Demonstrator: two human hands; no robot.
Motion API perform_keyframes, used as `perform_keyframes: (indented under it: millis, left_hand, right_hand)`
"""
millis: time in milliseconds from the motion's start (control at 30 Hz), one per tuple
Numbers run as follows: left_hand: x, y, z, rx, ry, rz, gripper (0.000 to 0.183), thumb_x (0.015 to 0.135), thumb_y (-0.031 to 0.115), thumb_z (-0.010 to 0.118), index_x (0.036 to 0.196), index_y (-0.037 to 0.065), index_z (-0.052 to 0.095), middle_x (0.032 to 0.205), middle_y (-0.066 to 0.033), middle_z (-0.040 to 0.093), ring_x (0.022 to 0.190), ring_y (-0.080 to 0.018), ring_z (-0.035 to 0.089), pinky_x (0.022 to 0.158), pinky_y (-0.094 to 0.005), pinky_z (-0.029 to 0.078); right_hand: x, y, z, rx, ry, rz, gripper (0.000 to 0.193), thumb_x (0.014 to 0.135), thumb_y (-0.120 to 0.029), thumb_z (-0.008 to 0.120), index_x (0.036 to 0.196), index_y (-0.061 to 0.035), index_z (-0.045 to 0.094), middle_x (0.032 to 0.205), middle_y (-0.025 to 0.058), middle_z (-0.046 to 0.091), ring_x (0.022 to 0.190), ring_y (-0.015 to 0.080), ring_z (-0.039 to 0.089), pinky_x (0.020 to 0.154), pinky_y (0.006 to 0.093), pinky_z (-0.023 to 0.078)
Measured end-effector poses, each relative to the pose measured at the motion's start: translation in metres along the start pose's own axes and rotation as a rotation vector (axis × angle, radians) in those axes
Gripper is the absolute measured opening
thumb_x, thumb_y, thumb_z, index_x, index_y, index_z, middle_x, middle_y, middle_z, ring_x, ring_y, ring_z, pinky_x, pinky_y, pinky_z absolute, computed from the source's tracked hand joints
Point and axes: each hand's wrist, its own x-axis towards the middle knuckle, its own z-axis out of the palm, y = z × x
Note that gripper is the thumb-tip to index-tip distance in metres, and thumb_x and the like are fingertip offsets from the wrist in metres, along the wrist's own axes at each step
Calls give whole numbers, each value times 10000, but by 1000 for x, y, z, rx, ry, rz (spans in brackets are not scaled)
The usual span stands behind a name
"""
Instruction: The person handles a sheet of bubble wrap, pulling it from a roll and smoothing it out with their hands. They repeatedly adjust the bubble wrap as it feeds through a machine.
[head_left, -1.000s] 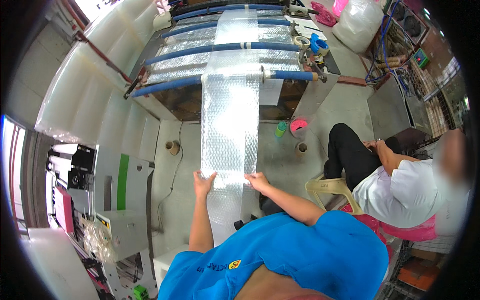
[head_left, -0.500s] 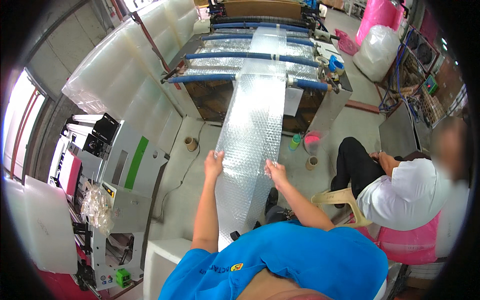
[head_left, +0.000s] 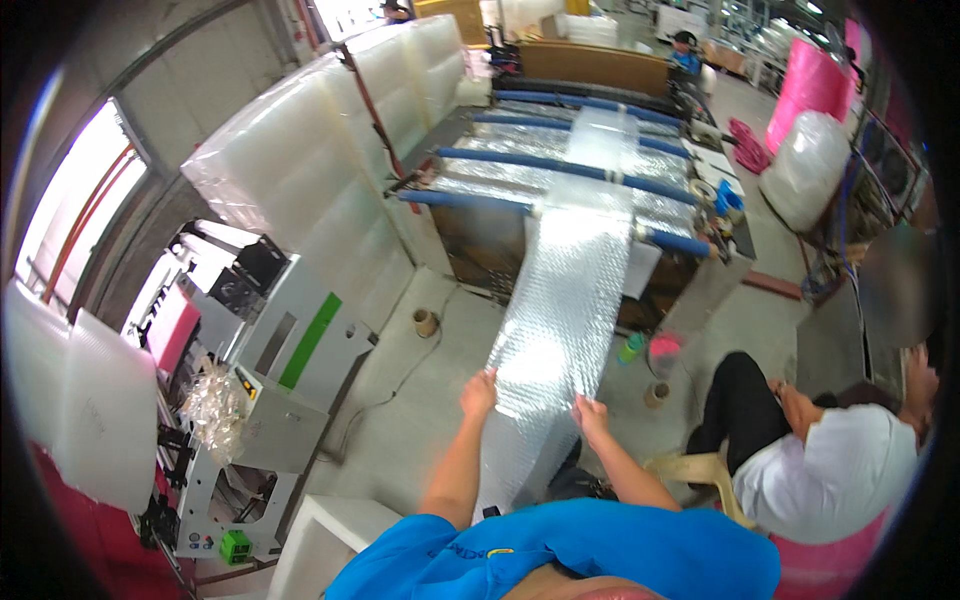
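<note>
Silvery bubble sheet [head_left: 562, 300] spans the gap between the two hands I watch from afar, its left edge pinched in the left hand [head_left: 480, 393] and its right edge in the right hand [head_left: 590, 415]. Ahead of the grip I follow it up over blue rollers [head_left: 675, 243], and behind the grip it runs down toward the blue shirt [head_left: 570, 540]. Right of the grip I make out a green bottle [head_left: 631, 347], a pink container [head_left: 664, 352] and a cardboard tube [head_left: 656, 395], with a seated person [head_left: 825, 475] farther out; left of it stand a brown core [head_left: 425, 322] and, well apart, a pale machine [head_left: 335, 358] with a green stripe.
</note>
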Motion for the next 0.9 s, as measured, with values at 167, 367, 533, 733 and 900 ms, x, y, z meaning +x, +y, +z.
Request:
perform_keyframes:
  millis: [167,367,533,733,900]
  left_hand:
    - [0,4,14,-19,-94,-34,464,804,477,317,896,55,485,865,-209,541,815,-371,506,695,-442,393]
    - [8,-2,31,-1,-122,-59,485,805,480,312,886,29,471,827,-235,537,792,-387,504,685,-452,385]
    - [21,-3,52,44,-179,-108,496,811,485,283,896,35,474,857,-231,536,820,-380,503,706,-452,383]
    - [32,-8,66,117,-307,-155,528,814,495,251,983,45,469,939,-219,522,902,-357,488,767,-424,379]
    - [43,-1,68,167,-331,-195,566,813,506,220,1009,34,463,1001,-201,507,951,-348,470,791,-416,376]
  right_hand:
    - [21,14,-16,-220,-41,72,284,799,-268,494,661,-22,534,544,22,508,452,82,439,411,216,347]
    - [50,30,-31,-294,-202,178,268,783,-247,523,725,7,583,631,65,572,534,111,508,499,237,410]
    - [78,40,-49,-488,-316,184,268,746,-278,568,765,-16,622,729,56,605,624,109,539,573,237,431]
    - [97,45,-57,-717,-406,371,315,672,-350,620,833,-80,634,806,55,615,758,131,562,721,243,422]
    - [106,25,-51,-779,-322,266,330,657,-372,614,826,-89,635,816,98,609,768,182,572,713,277,427]
